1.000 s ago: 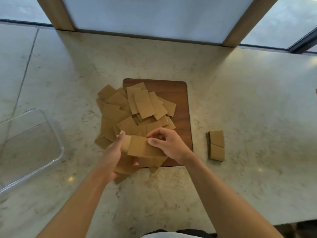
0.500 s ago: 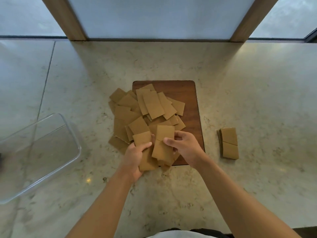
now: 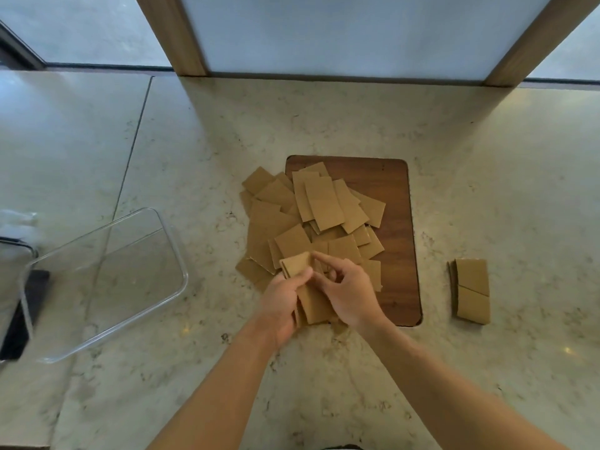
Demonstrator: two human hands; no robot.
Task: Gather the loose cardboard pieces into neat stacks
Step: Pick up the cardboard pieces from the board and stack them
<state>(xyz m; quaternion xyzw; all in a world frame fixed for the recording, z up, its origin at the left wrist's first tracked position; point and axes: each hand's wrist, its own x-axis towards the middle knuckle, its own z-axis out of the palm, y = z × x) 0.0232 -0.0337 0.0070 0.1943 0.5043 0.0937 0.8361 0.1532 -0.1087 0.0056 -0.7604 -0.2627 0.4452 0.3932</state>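
Note:
A loose heap of brown cardboard pieces (image 3: 311, 216) sprawls over the left half of a dark wooden board (image 3: 394, 228) and onto the marble counter. My left hand (image 3: 282, 303) grips a small bundle of cardboard pieces (image 3: 313, 305) at the heap's near edge, thumb on top. My right hand (image 3: 349, 293) pinches the same bundle from the right, fingertips touching its upper end. A small neat stack of cardboard (image 3: 470, 290) lies on the counter to the right of the board.
A clear plastic container (image 3: 107, 280) sits on the counter at the left, with a dark flat object (image 3: 22, 316) under its left edge. Wooden window posts (image 3: 172, 34) rise at the counter's back edge.
Both hands have drawn together around the held pieces, which now sit as one bundle instead of two fanned pieces. The view has shifted so the scene appears further right.

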